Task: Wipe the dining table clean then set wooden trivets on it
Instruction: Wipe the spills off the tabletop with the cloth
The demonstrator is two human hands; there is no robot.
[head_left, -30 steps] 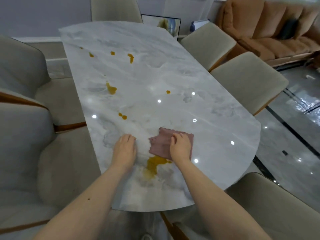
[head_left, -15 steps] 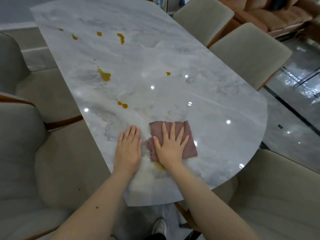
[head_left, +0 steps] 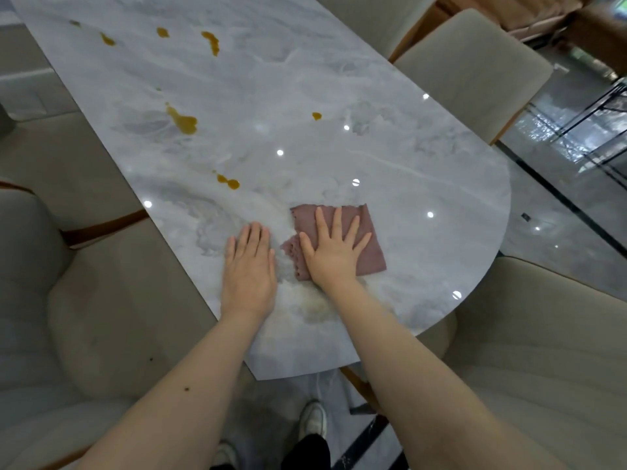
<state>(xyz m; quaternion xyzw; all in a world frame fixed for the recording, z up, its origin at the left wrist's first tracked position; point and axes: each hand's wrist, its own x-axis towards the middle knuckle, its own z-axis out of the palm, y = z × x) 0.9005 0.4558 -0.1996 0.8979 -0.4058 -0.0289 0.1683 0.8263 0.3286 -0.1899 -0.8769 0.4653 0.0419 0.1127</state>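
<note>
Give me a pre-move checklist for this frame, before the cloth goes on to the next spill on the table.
1. Cloth under control: ok. The right hand presses flat, fingers spread, on the mauve cloth.
2. Cloth lying flat: not ok. Its left edge is bunched beside the thumb.
3. Left hand bracing: ok. It rests flat on the marble table, beside the cloth and apart from it.
4. Near patch clean: not ok. A faint yellowish smear shows at the right wrist.
5. Next spill located: ok. The nearest orange drops lie ahead and to the left of the cloth.
6. Trivets ready: cannot tell. None are in view.
</note>
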